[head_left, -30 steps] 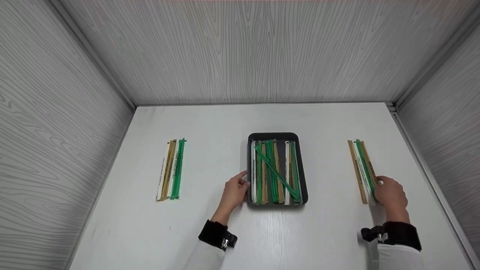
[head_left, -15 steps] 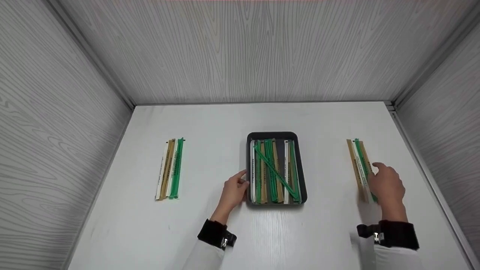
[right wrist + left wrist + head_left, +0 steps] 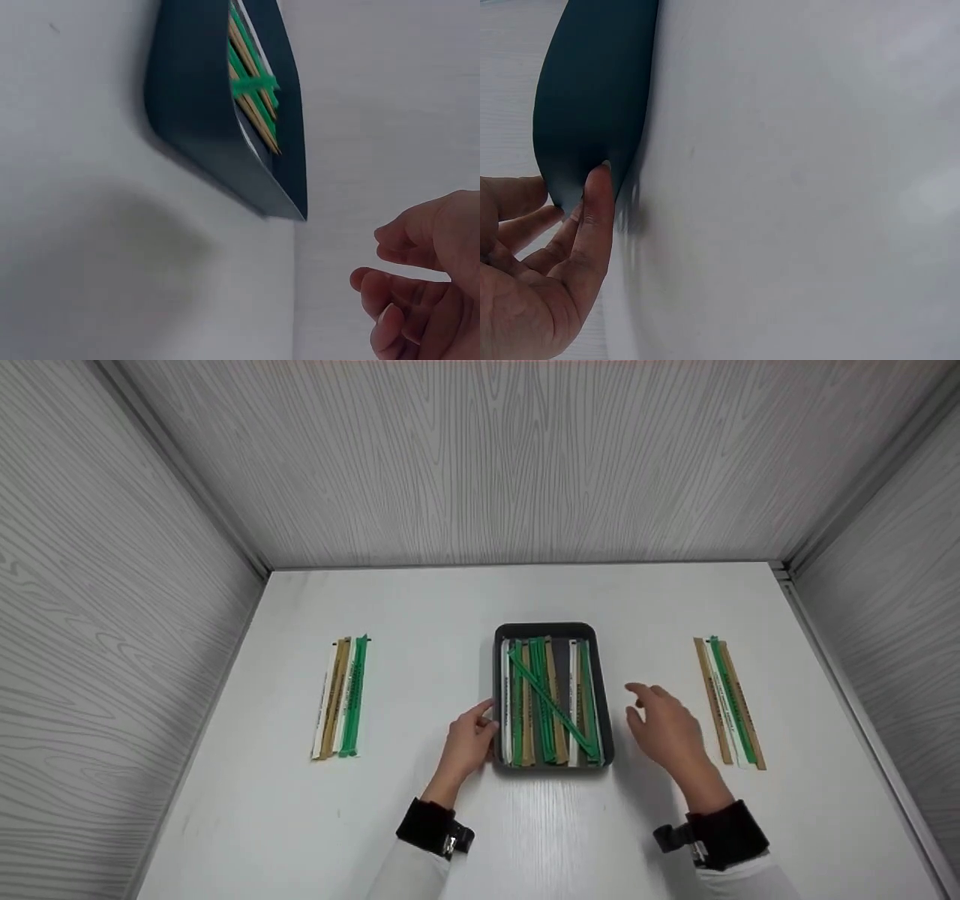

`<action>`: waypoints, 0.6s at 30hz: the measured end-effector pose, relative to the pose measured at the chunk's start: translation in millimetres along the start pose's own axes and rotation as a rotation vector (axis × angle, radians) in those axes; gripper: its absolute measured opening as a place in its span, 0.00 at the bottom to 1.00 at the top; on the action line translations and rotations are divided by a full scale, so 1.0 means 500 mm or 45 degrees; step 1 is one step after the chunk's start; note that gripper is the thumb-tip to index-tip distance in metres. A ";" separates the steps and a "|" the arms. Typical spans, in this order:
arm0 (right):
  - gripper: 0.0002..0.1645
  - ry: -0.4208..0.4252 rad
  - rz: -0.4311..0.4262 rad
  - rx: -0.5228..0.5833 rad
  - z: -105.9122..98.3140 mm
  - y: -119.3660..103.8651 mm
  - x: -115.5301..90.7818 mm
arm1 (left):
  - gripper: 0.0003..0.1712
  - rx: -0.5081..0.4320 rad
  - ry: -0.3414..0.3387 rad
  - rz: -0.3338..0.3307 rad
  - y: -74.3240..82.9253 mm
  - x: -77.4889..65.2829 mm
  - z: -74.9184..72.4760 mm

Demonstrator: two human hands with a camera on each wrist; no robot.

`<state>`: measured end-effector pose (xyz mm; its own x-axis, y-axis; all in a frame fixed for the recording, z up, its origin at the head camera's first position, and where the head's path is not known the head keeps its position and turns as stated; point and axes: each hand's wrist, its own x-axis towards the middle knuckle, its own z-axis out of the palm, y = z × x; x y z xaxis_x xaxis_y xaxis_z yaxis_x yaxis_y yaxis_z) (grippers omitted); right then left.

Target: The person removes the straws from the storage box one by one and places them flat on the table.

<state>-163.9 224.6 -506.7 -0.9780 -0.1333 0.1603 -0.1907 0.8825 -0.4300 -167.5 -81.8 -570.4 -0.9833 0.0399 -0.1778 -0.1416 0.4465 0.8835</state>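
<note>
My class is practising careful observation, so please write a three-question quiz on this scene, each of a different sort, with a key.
1. What colour is the slim packet lying diagonally in the black tray?
A) White
B) Brown
C) Green

2. True or false: the right hand holds a slim packet.

3. Fill in: the black tray is touched by the ____.

Key:
1. C
2. False
3. left hand

Can't make out a single word from where I'm standing, tbh. There's dark print [image 3: 739,694] running lengthwise on the right bunch of sticks [image 3: 733,703], same deal on the left bunch of sticks [image 3: 355,697], plus some on the sticks in the black tray [image 3: 544,629], but it's all way too tiny and fuzzy to read.
</note>
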 end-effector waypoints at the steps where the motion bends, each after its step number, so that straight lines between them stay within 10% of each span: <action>1: 0.21 -0.029 -0.019 -0.001 0.013 -0.011 0.001 | 0.26 -0.005 -0.001 -0.005 0.000 0.000 -0.001; 18: 0.25 -0.317 -0.169 -0.070 0.149 -0.090 0.013 | 0.26 -0.011 0.001 0.049 -0.005 -0.001 -0.003</action>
<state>-167.8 150.8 -552.5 -0.9366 -0.3500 -0.0139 -0.3205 0.8722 -0.3695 -167.0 -84.3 -571.7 -0.9881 0.0560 -0.1430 -0.1045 0.4369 0.8934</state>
